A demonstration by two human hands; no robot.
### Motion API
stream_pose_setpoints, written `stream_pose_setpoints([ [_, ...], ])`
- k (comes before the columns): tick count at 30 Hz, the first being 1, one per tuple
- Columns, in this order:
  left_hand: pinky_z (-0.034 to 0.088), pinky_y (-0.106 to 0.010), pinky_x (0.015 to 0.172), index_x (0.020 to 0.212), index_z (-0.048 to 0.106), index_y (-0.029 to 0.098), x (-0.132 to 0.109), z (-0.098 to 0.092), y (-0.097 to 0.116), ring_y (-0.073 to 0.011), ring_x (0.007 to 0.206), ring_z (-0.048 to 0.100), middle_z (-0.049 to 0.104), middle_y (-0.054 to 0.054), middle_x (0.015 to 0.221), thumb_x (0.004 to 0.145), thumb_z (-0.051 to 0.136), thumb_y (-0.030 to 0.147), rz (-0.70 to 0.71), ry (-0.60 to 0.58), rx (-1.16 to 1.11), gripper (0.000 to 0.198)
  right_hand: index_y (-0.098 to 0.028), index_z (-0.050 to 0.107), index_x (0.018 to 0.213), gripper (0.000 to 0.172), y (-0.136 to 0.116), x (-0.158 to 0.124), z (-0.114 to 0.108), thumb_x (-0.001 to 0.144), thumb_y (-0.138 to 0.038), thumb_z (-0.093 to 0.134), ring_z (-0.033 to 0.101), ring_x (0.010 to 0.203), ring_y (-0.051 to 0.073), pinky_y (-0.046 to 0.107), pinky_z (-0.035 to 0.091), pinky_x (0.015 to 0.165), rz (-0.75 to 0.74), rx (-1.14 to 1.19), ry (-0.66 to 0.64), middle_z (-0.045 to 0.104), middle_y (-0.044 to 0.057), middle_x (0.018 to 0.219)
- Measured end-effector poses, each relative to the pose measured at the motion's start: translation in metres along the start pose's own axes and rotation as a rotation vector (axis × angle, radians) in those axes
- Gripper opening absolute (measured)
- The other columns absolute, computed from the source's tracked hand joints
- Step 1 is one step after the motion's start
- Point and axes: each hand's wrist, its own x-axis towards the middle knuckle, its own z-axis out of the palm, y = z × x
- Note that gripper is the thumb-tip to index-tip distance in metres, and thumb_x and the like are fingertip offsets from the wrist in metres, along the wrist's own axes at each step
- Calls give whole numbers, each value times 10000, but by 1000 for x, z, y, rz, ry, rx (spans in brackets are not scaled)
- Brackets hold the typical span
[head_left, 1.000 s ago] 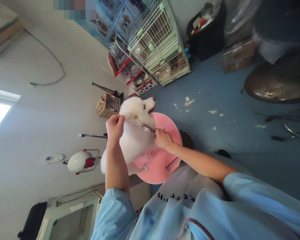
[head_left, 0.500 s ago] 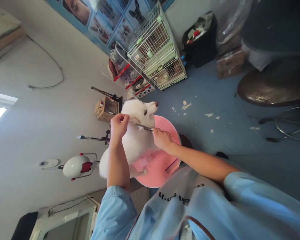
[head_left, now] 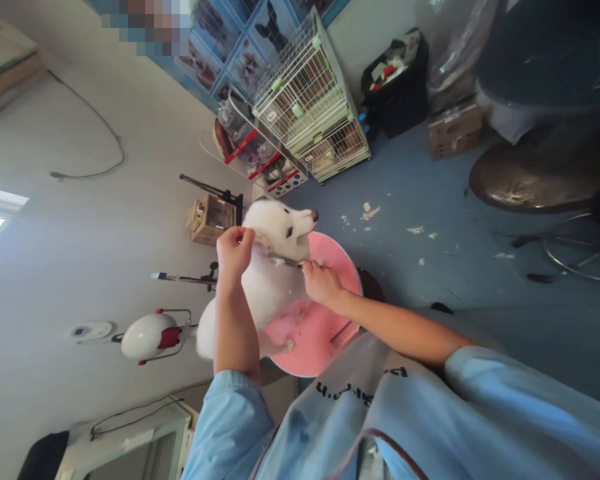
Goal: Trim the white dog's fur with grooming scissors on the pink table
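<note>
The left hand pinches the ear of the white dog; the right hand, apart from it, grips scissors beside this ear. The dog is on the pink table. Compared with one second ago, its head is more turned and both eyes show, so I judge that the scissors need care. On the table, near the rim, lies a comb; beyond the table stands a cage.

Wire cage near black bin

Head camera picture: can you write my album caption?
White dog on a pink table, scissors in a person's right hand.
</note>
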Motion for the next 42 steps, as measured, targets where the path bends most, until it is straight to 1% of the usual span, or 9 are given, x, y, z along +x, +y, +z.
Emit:
stream_pose_setpoints([
  [2,394,-231,603,671,655,161,1,-2,-5,-93,572,464,558,18,594,754,614,307,-8,10,-9,173,-114,531,1288,374,5,-4,12,988,-136,308,698,987,262,350,524,828,-28,24,-45,665,193,1152],
  [7,371,-226,576,694,655,160,1,-9,-16,-89,560,436,528,26,582,754,610,333,-42,42,-21,188,-78,557,1274,369,17,-3,37,978,-278,464,655,1087,314,404,493,963,-33,44,-5,654,208,1183],
  [11,390,-224,598,694,646,158,-4,-16,-17,-88,567,433,517,33,582,754,596,328,-57,64,-9,187,-71,511,1351,418,22,8,44,978,-118,328,666,1084,268,360,507,915,-49,109,-52,654,203,1212],
  [14,405,-229,614,695,651,154,-9,-21,-15,-98,591,456,521,32,582,744,603,344,-77,108,33,202,-67,534,1312,402,23,11,47,966,-265,480,657,1112,303,385,500,949,-66,184,-38,644,213,1235],
  [18,428,-237,635,720,656,153,-16,-27,-15,-111,622,486,551,27,609,749,599,362,-105,136,82,218,-104,533,1314,370,26,7,58,969,-182,425,682,1083,270,359,509,909,-28,326,-98,671,182,1219],
  [22,437,-236,668,709,631,160,-23,-34,-18,-106,641,485,557,32,632,754,609,358,-121,145,104,204,-119,521,1314,461,29,0,71,904,-313,603,677,1101,278,327,502,885,-61,501,-122,660,180,1261],
  [24,434,-237,671,705,620,163,-26,-37,-19,-105,637,476,532,38,620,758,611,358,-133,157,120,202,-124,531,1284,414,30,-1,74,903,-276,588,687,1063,268,314,497,847,-50,559,-151,682,172,1215],
  [34,429,-253,692,727,640,166,-44,-38,-17,-113,663,473,542,30,657,757,619,387,-272,245,221,224,-166,543,1129,253,52,6,63,879,-203,539,673,854,217,286,443,701,-82,655,-288,726,99,1010],
  [42,420,-248,639,715,608,180,-60,-35,-12,-107,609,437,475,49,600,769,613,414,-388,279,236,240,-172,534,1044,240,77,25,51,827,-234,617,653,806,199,257,436,643,-109,726,-414,714,85,997],
])
